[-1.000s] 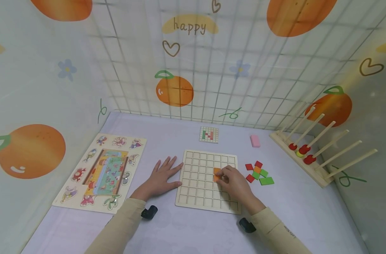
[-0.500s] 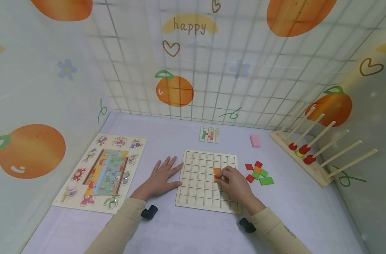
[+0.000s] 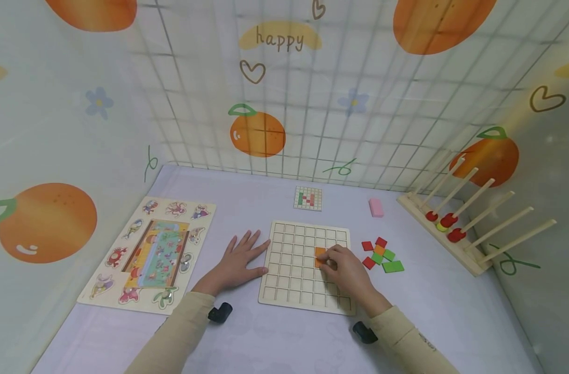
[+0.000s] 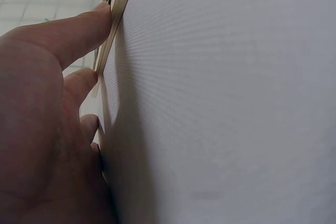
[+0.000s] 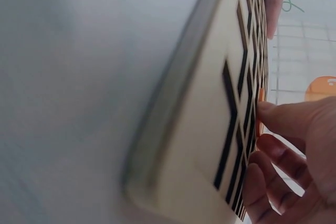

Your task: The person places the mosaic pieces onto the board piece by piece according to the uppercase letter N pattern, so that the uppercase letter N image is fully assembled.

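A wooden grid board [image 3: 291,270] lies flat on the table in front of me. My left hand [image 3: 237,264] rests with spread fingers at the board's left edge; in the left wrist view its fingertips [image 4: 102,17] touch that edge. On the right half of the grid, my right hand [image 3: 347,272] pinches an orange tile [image 3: 319,252] between thumb and index finger. In the right wrist view the orange tile [image 5: 260,95] sits at the grid's surface, partly covered by the thumb [image 5: 289,116]. The hand hides some squares of the board.
Right of the board lie several loose red, green and orange tiles [image 3: 393,266]. A small pattern card [image 3: 308,198] and a pink block [image 3: 375,208] lie behind. An animal puzzle board [image 3: 102,265] is at left. A pegged wooden stand [image 3: 471,262] with rings stands at right.
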### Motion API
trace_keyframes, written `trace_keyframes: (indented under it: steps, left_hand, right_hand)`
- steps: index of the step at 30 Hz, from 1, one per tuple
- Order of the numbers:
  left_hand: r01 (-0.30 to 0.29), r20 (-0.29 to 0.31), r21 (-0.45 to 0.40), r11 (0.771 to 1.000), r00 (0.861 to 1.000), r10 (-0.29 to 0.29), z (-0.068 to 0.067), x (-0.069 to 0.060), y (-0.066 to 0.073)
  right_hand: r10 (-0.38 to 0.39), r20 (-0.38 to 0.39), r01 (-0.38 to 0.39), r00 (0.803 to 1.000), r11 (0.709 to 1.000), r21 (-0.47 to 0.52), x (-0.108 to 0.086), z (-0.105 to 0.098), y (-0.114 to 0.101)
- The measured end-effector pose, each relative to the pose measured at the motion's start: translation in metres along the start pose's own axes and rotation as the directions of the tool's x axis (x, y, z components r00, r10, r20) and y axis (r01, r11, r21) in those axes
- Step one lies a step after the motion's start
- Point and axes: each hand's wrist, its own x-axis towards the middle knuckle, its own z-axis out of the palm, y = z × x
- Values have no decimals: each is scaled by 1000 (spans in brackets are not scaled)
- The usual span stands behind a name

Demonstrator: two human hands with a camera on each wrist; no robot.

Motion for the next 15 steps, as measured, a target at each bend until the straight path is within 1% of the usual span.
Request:
trace_keyframes:
  steps: [4, 10, 15]
  left_hand:
    - [-2, -2, -1, 1000, 1000, 2, 0, 0, 0]
    - [1, 0, -1, 1000, 1000, -1, 0, 0, 0]
    - [0, 1, -3, 1000, 1000, 0, 0, 0, -1]
  right_hand:
    - [7, -2, -7, 1000, 1000, 1, -1, -1, 0]
    - [37, 5, -37, 999, 999, 17, -4, -3, 0]
    - [63, 16, -63, 998, 997, 47, -8, -6, 1]
